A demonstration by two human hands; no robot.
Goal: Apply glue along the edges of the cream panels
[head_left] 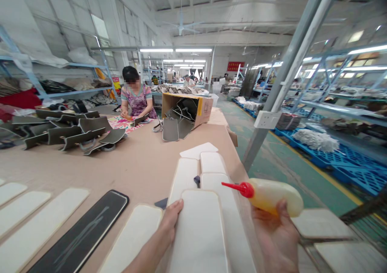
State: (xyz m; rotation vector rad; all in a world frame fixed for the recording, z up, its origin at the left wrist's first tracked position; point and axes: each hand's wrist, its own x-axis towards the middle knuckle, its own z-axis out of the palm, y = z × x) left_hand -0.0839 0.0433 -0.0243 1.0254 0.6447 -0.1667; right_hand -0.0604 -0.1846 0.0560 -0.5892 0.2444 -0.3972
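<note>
My right hand point(276, 236) grips a pale squeeze bottle point(272, 196) with a red nozzle that points left over the table. My left hand point(171, 220) holds the left edge of a cream rounded panel point(199, 232), thumb on top. This panel lies on a stack of similar cream panels point(211, 168) reaching away from me. More cream panels point(39, 220) lie flat to the left, beside a black panel point(84, 232).
A long brown table point(142, 160) carries dark grey curved pieces point(75, 134) and a tipped cardboard box point(187, 111). A seated person point(137, 99) works at the far end. A grey steel post point(281, 79) and blue pallets point(347, 160) stand on the right.
</note>
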